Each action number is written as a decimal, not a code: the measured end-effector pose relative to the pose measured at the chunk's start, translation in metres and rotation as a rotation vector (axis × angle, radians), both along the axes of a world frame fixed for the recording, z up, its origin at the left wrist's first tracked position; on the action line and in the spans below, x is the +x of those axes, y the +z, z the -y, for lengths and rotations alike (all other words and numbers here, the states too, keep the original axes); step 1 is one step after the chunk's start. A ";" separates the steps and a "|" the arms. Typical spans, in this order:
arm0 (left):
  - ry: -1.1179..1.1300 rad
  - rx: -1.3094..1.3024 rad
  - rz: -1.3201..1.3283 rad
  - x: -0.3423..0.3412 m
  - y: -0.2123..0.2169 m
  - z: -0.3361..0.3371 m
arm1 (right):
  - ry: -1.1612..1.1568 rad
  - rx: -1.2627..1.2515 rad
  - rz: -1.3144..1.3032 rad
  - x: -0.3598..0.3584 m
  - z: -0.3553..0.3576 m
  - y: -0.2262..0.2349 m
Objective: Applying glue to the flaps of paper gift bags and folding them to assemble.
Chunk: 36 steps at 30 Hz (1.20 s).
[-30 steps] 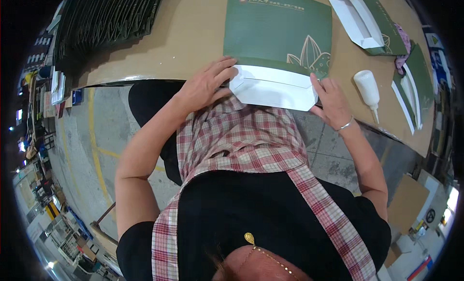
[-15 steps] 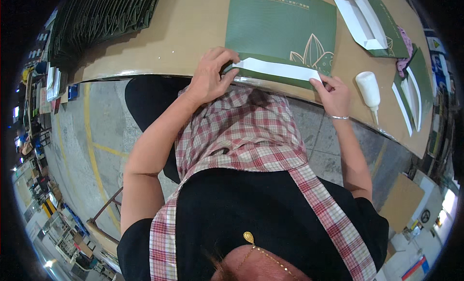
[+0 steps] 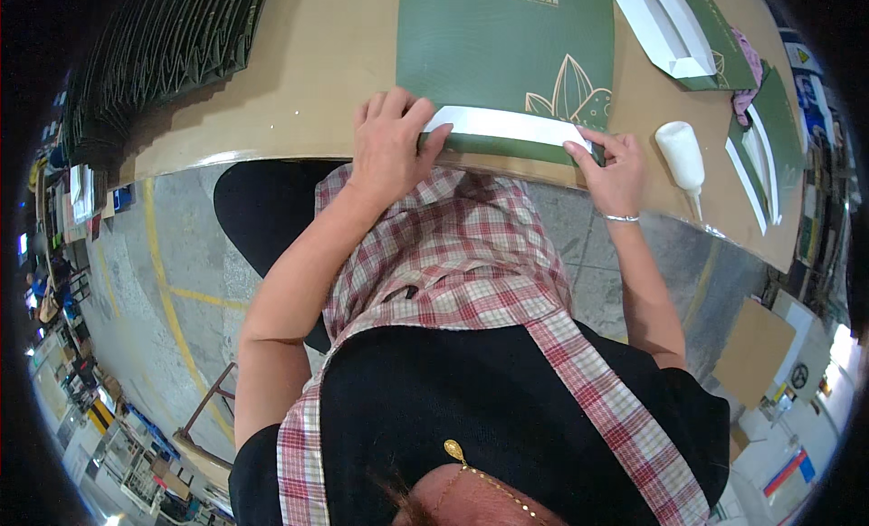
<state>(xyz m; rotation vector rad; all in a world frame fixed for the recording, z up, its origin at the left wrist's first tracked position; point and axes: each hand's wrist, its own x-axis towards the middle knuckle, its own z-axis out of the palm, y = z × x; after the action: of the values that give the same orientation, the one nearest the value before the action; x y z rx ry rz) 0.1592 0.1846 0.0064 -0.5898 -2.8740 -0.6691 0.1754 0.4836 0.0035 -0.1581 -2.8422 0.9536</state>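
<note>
A flat green paper bag (image 3: 507, 46) with a gold leaf drawing lies on the tan table (image 3: 308, 82) in front of me. Its white bottom flap (image 3: 507, 126) is folded up onto the green face as a narrow strip along the near edge. My left hand (image 3: 391, 144) presses the left end of that flap with the fingers spread over it. My right hand (image 3: 614, 168) pinches the right end of the flap between thumb and fingers; a thin bracelet sits on that wrist.
A white glue bottle (image 3: 681, 157) lies on the table right of my right hand. Another green bag with an open white flap (image 3: 674, 28) lies at the back right, more green pieces (image 3: 756, 155) beyond. A dark stack of folded bags (image 3: 163, 46) fills the far left.
The white flap, earlier hanging open toward me off the table edge, has been folded up onto the green bag. Both hands moved forward with it and now press its ends.
</note>
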 end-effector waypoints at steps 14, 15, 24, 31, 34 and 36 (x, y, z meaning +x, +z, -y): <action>-0.323 -0.033 0.038 0.002 0.001 -0.011 | 0.063 0.035 -0.038 -0.008 -0.007 0.006; -0.285 0.073 0.074 0.011 -0.007 -0.015 | 0.012 -0.012 0.310 -0.011 -0.007 0.024; -0.284 0.235 -0.484 -0.011 -0.067 -0.050 | 0.412 0.032 -0.163 -0.025 -0.053 0.004; -0.278 0.117 -0.567 -0.022 -0.073 -0.050 | 0.561 -0.204 0.100 -0.105 -0.038 -0.036; -0.305 0.198 -0.505 -0.030 -0.078 -0.049 | 0.430 -0.291 0.212 -0.094 -0.083 -0.031; -0.288 0.227 -0.432 -0.017 -0.071 -0.034 | 0.408 -0.212 0.150 -0.082 -0.051 -0.022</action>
<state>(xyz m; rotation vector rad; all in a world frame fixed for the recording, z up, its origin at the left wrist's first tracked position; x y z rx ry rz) 0.1421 0.2191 -0.0645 -0.9847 -2.3012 -0.7804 0.0930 0.5346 -0.0189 0.3590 -2.9626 1.3743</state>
